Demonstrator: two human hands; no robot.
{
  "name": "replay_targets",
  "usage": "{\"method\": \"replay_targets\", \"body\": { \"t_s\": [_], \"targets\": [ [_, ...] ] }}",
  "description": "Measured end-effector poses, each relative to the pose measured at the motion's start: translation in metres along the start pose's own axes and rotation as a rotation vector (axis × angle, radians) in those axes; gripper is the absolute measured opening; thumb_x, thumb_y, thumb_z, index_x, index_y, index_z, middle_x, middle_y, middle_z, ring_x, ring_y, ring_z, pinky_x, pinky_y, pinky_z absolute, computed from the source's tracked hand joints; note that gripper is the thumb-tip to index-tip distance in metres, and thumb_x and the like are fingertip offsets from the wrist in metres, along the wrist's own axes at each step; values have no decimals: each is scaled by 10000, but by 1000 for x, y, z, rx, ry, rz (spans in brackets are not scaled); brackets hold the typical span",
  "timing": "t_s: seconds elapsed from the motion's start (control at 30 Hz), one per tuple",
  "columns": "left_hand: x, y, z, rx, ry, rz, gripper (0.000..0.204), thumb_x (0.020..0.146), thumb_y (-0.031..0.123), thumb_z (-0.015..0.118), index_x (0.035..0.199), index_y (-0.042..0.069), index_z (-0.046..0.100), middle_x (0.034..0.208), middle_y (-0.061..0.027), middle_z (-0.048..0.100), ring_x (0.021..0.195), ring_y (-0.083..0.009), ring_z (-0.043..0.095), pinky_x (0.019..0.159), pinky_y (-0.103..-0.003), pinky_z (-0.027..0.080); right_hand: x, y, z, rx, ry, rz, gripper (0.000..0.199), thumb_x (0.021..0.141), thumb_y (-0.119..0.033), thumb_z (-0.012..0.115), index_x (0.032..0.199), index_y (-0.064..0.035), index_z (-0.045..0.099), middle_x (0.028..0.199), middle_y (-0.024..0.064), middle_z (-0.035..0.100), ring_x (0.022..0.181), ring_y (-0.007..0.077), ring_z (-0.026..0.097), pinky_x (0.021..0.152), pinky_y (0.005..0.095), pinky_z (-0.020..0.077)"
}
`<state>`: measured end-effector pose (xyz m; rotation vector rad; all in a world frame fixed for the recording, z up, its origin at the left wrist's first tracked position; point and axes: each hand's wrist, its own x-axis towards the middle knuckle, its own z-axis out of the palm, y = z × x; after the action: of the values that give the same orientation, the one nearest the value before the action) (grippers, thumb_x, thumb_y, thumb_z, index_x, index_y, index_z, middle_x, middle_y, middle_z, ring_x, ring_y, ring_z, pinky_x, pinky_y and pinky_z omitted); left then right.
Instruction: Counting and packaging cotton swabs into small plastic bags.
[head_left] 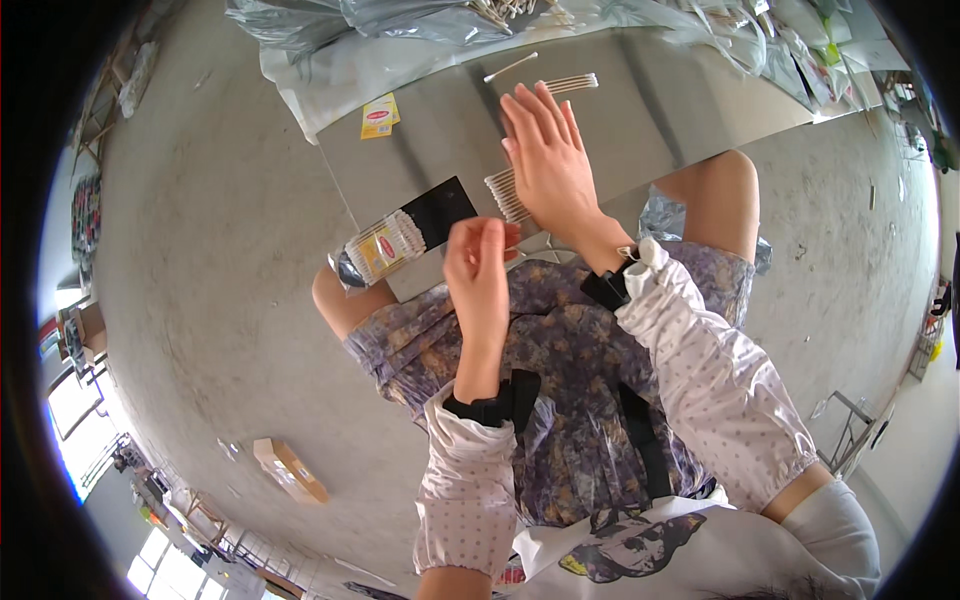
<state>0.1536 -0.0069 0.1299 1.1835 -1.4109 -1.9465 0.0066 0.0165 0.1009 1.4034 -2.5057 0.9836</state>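
My right hand (pixel 552 165) lies with its fingers stretched out over the metal tabletop, palm down. Beside its palm and partly beneath it is a row of cotton swabs (pixel 506 194). More swabs (pixel 572 84) stick out past its fingertips, and a single cotton swab (pixel 511 67) lies farther off. My left hand (pixel 478 268) is at the near table edge with its fingers curled in; whatever they may hold is hidden. Left of it, a clear bag packed with cotton swabs (pixel 385 248) and a yellow label rests at the end of a flat black piece (pixel 442 208).
Yellow cards (pixel 378 116) lie at the tabletop's (pixel 450 130) left side. Grey plastic bags (pixel 400 22) and a heap of loose swabs (pixel 505 10) line the far edge. White plastic strips (pixel 735 40) pile up at far right. A cardboard box (pixel 290 470) is on the floor.
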Motion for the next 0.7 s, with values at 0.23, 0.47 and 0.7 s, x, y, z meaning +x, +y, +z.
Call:
{"method": "replay_targets", "body": {
  "t_s": [0.23, 0.47, 0.7],
  "targets": [
    [-12, -4, 5, -12, -50, -10, 218, 1032, 211, 534, 1007, 7, 609, 1047, -127, 710, 944, -201, 700, 754, -297, 558, -2, 3, 16, -227, -101, -124, 434, 963, -161, 518, 1374, -25, 496, 1488, 137, 442, 1446, 297, 326, 1197, 465, 239],
    [-12, -2, 6, -7, -32, -3, 215, 1032, 194, 526, 1009, -4, 606, 1068, -143, 714, 920, -206, 710, 730, -283, 563, -2, 3, 15, -162, -134, -107, 435, 958, -118, 480, 1384, -27, 484, 1491, 141, 437, 1450, 295, 319, 1206, 449, 236],
    [-12, -3, 8, -15, -14, 11, 213, 1032, 183, 524, 1011, -12, 604, 1069, -143, 716, 910, -181, 708, 719, -264, 560, -1, 6, 16, -133, -142, -124, 481, 915, -71, 473, 1394, -24, 469, 1494, 148, 429, 1451, 300, 317, 1208, 448, 235]
  ]
}}
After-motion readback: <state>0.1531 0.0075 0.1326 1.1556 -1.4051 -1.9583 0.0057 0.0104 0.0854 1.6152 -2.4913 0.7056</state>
